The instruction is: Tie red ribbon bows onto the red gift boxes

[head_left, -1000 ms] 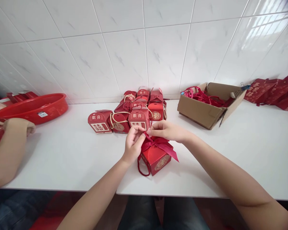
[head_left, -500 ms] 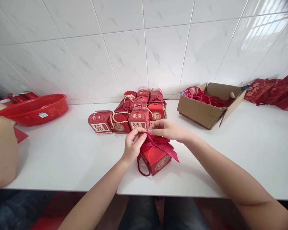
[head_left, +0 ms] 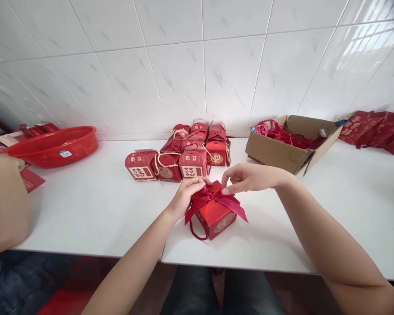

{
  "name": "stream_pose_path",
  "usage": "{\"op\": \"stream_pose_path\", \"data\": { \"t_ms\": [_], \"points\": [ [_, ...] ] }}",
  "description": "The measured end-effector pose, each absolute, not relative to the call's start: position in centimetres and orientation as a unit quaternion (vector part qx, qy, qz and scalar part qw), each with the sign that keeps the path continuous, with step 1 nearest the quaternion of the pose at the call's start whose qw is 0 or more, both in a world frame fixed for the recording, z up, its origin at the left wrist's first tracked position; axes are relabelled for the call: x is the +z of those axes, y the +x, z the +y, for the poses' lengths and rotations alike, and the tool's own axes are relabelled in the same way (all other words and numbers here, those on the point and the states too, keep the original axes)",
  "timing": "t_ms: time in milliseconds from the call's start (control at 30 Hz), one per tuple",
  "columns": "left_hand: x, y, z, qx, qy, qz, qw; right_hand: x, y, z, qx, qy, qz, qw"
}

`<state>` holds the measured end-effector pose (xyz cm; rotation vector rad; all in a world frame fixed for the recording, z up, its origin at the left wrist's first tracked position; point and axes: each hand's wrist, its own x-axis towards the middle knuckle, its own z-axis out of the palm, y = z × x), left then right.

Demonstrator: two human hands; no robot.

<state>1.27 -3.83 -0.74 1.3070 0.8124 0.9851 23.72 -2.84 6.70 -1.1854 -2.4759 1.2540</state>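
A red gift box (head_left: 215, 214) with a gold round emblem stands near the table's front edge. Over its folded top lies a crimson ribbon (head_left: 212, 197) tied in a bow, its two tails hanging to either side. My left hand (head_left: 188, 194) is closed at the bow's left loop, thumb and fingers together. From the right, my right hand (head_left: 249, 178) pinches the other loop between thumb and curled fingers. A dark red cord handle (head_left: 198, 232) hangs down the box's left side.
Several red gift boxes (head_left: 193, 168) stand grouped behind. At back right is a cardboard box (head_left: 272, 153) of ribbons, with red bags (head_left: 374, 131) beyond. A red plastic basin (head_left: 52, 153) sits left, near another person's tan-clothed part (head_left: 6, 205).
My right hand has moved right, away from my left hand, to the bow's right side. My left hand has lowered slightly, and both ribbon tails now show spread out.
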Motion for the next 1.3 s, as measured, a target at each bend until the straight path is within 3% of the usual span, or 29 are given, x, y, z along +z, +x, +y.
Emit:
{"op": "stream_pose_path", "data": {
  "t_ms": [633, 933, 1300],
  "points": [
    [0.1, 0.5, -4.0, 0.354, 0.57, 0.304, 0.676, 5.8, 24.0, -1.8, 0.458, -0.351, -0.816, 0.028],
    [0.1, 0.6, -4.1, 0.385, 0.578, 0.33, 0.639, 6.2, 24.6, -1.8, 0.482, -0.283, -0.829, 0.0],
    [-0.4, 0.9, -3.8, 0.383, 0.582, 0.301, 0.65, 4.4, 21.4, -2.3, 0.419, -0.402, -0.808, 0.104]
  ]
}}
